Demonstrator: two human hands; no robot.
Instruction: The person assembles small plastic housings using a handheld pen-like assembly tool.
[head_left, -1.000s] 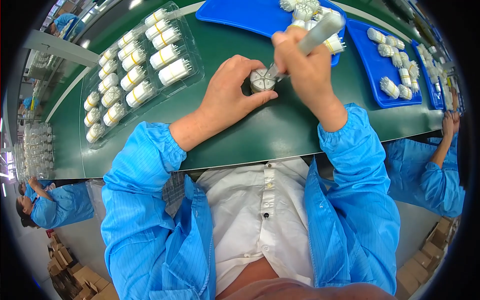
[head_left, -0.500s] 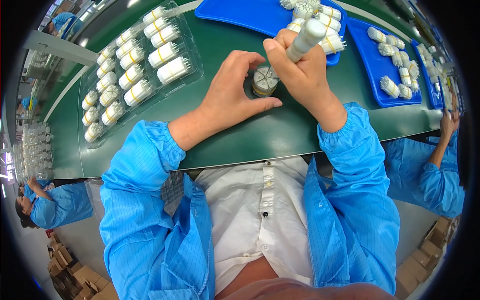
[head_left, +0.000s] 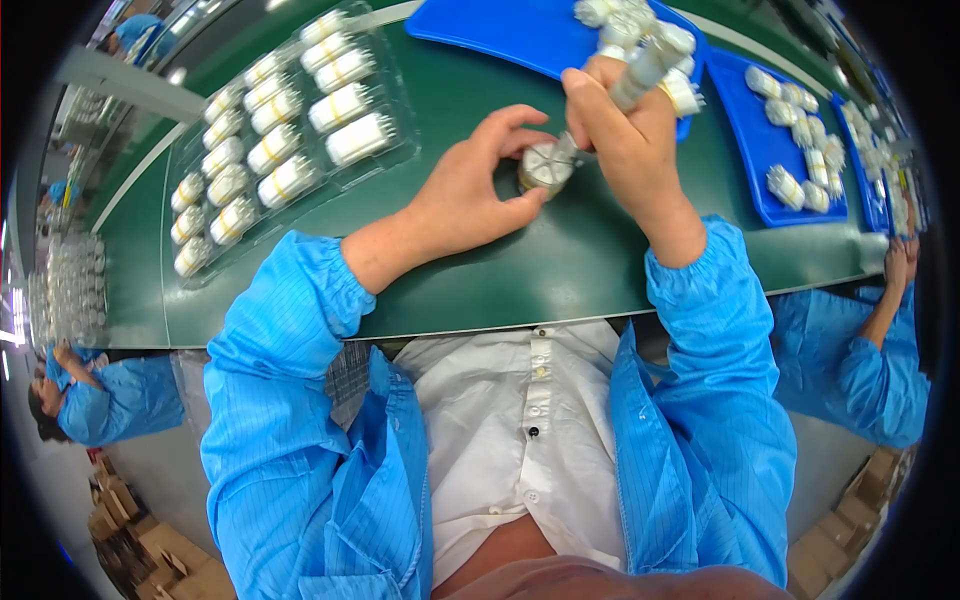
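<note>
My left hand [head_left: 465, 185] curls round a short white cylindrical part [head_left: 547, 166], thumb on its near side and fingers behind. Its round top is divided into wedge segments. My right hand [head_left: 640, 150] is closed in a fist round a tool with a thick whitish handle [head_left: 650, 70], held tilted. The tool's thin tip [head_left: 568, 146] comes down at the right edge of the part's top; blur hides whether it touches. Both hands are over the green table [head_left: 480, 270].
On the left, a clear plastic tray [head_left: 405, 150] holds rows of white cylinders with yellow bands. Blue trays [head_left: 490, 30] with more such parts stand at the back and right [head_left: 745, 130]. Co-workers in blue sit at the right [head_left: 850, 350] and left [head_left: 120, 400].
The part has shifted slightly right, and my left thumb and fingers have closed onto it. My right hand has moved a little right with the tool. The whole view has shifted slightly.
</note>
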